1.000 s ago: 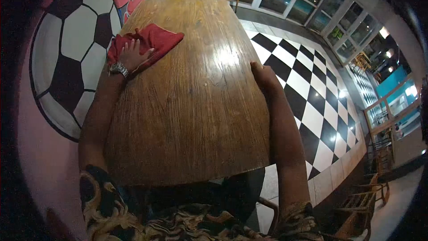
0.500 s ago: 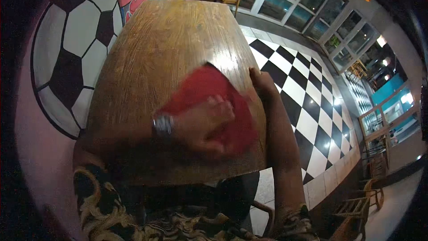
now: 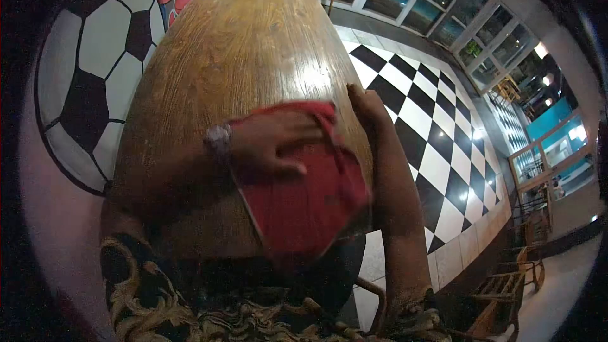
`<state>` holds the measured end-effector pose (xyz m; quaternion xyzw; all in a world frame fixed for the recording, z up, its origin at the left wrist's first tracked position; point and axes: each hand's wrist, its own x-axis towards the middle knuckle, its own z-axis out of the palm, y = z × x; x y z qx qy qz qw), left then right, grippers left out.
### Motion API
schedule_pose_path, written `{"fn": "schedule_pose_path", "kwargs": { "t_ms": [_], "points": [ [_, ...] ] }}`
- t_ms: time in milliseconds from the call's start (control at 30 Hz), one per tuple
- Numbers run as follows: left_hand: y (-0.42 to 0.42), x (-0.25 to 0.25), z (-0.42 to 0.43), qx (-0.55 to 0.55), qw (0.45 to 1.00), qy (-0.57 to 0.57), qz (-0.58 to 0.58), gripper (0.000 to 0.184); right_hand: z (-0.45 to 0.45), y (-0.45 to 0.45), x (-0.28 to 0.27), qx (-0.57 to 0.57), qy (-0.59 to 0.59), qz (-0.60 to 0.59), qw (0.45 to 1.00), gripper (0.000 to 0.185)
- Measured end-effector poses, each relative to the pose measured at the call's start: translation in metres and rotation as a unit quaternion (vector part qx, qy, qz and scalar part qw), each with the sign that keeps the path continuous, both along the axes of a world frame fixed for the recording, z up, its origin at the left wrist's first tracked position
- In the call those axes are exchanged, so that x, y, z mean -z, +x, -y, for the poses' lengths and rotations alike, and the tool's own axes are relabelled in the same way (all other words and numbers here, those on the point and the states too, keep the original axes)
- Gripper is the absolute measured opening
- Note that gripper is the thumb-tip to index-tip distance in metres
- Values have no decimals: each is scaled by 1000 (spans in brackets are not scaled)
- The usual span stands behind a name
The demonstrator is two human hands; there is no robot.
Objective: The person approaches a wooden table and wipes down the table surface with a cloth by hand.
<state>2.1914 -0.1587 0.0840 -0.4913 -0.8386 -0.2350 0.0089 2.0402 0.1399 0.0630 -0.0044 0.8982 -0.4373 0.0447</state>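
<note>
One red cloth (image 3: 288, 209) is lying on the near right part of the wooden surface (image 3: 209, 63), its lowest corner apparently extending past the near edge. The left hand (image 3: 272, 138) is resting palm down on the upper part of the cloth. Its fingers are lying close together and nearly straight, with the thumb standing apart; they are pressing rather than pinching. This flat posture is presumably spreading the load and keeping the cloth in contact with the wood. The lower part of the cloth is trailing free of the hand and is showing folds along its right side.

The right hand (image 3: 373, 107) is bearing on the right edge of the surface, probably bracing the body or steadying the top. Most of its fingers are passing out of sight, so whether they are clamping the edge cannot be determined.

Relative to the frame one second earlier, the cloth is no longer lying at the left edge beside the painted football (image 3: 95, 69). Relative to the half-second frame, the cloth is reaching closer to the wearer. The right hand is keeping its place throughout.
</note>
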Motion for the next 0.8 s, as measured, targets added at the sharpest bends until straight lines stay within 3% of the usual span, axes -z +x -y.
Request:
{"fn": "schedule_pose_path", "kwargs": {
  "t_ms": [133,300,367,433,500,533,700,800],
  "points": [
    [-71,30,70,-247,965,-53,-73,96,-4,-11,10,-6,64,-8,998,88],
    [-76,35,89,-316,940,-79,-100,101,-2,-2,0,-6,35,15,999,85],
    [-64,33,84,-266,954,-94,-105,102,0,-3,4,-15,42,-7,999,84],
    [-42,30,65,-183,973,-35,-137,97,0,-6,9,-17,29,-7,999,81],
    [-7,-9,28,-29,998,63,-6,84,1,-6,7,-20,23,-4,1000,77],
    [2,-11,12,22,999,41,-16,75,2,-3,2,-12,57,5,998,75],
    [54,21,-37,112,988,-56,-93,65,-4,-12,13,-67,77,-62,993,67],
    [70,29,-42,132,981,26,-140,68,-10,-21,22,-32,83,-19,996,55]
  ]
}}
